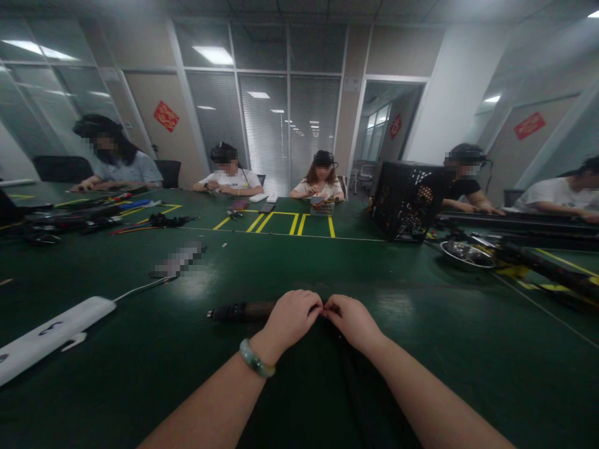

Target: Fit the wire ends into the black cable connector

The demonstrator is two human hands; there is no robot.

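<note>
A dark electric screwdriver point(256, 312), a slim cylinder with a ribbed black nose and a metal tip, lies crosswise on the green tabletop with its tip to the left. My left hand point(294, 318), with a jade-coloured bangle at the wrist, is closed over its right part and hides it. Beside it, my right hand point(353, 321) is pinched, its fingertips meeting those of the left hand. What lies between its fingertips is hidden. A black cable or strap point(349, 380) runs from below the right hand towards the table's near edge.
At left are a white power strip point(56, 337) and a blurred phone-like device point(178, 260). Cables and tools point(60, 218) lie farther back. A black computer case point(405, 199) and metal bowl point(468, 254) stand at right. Several people sit around the table.
</note>
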